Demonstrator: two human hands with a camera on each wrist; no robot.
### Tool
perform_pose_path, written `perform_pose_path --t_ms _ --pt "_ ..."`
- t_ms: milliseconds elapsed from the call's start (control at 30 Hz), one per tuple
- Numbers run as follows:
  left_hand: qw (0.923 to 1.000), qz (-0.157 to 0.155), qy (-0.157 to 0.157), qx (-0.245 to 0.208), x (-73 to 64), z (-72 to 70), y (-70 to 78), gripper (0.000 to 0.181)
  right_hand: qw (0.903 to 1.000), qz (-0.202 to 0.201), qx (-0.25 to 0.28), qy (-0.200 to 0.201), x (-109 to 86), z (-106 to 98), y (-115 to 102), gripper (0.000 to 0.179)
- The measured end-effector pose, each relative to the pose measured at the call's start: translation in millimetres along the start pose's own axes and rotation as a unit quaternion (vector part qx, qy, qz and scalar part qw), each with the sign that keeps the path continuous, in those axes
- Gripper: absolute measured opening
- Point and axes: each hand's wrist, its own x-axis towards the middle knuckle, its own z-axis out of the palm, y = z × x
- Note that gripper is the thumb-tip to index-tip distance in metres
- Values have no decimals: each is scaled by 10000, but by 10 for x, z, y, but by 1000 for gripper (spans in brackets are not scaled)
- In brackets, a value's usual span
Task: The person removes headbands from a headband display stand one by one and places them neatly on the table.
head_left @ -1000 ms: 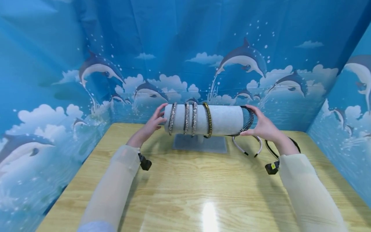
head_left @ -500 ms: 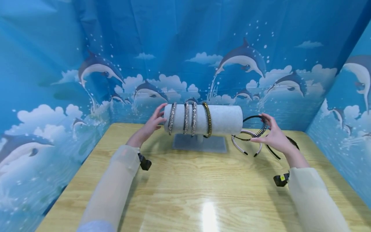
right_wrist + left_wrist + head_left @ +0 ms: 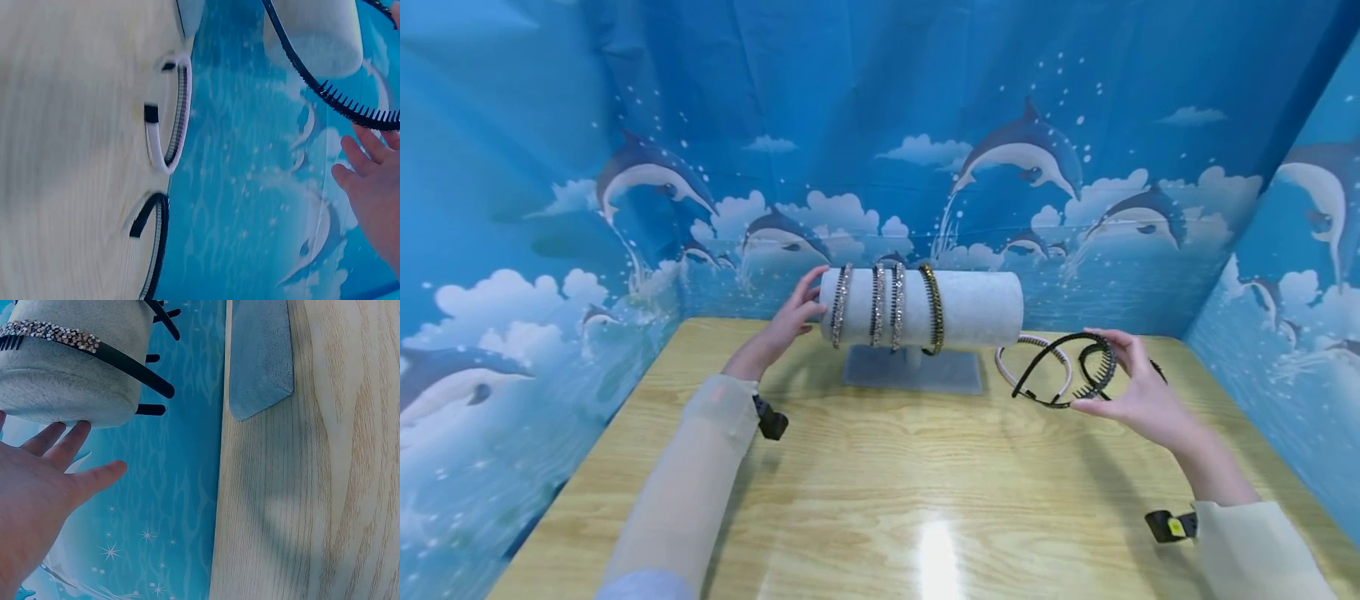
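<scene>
A pale grey cylindrical display roll (image 3: 977, 308) lies level on its stand. Several headbands circle it: glittery silver ones, such as the headband (image 3: 841, 307) at the left end, and a gold one (image 3: 934, 308) near the middle. My left hand (image 3: 782, 325) touches the roll's left end; in the left wrist view its fingers are spread against it. To the right of the roll and apart from it, my right hand (image 3: 1150, 404) holds a black toothed headband (image 3: 1110, 367) between thumb and fingers. That headband is tilted above the table, its comb teeth showing in the right wrist view.
A white headband (image 3: 155, 140) and another black headband (image 3: 161, 231) rest on the wooden table (image 3: 850, 483) at the right rear. The stand's flat grey base (image 3: 947, 375) sits below the roll. Behind hangs a blue dolphin-print curtain (image 3: 880, 83).
My right hand has drawn the black headband away from the roll's right end, to the right and toward me. My left hand stays at the left end.
</scene>
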Motion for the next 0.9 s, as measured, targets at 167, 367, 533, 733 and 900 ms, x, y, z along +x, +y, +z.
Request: perform_pose_path --t_ms 167,367,533,733,900 --pt "9999 -106 -43 -49 -95 33 160 68 9991 -286 -94 -303 -115 192 -160 102" --pt "9998 -166 -18 65 -190 86 286 68 9920 -1006 -130 -754 -101 537 -319 101" --pt "9998 -159 -10 105 -191 99 290 68 9832 -1296 -103 -1279 -38 776 -455 100" --pt "9999 -112 -19 109 -87 54 151 69 9730 -1551 -287 -1687 63 1025 -588 98" --pt "9999 -66 57 148 7 2 -8 68 9636 -1704 -278 -2039 159 1229 -668 96"
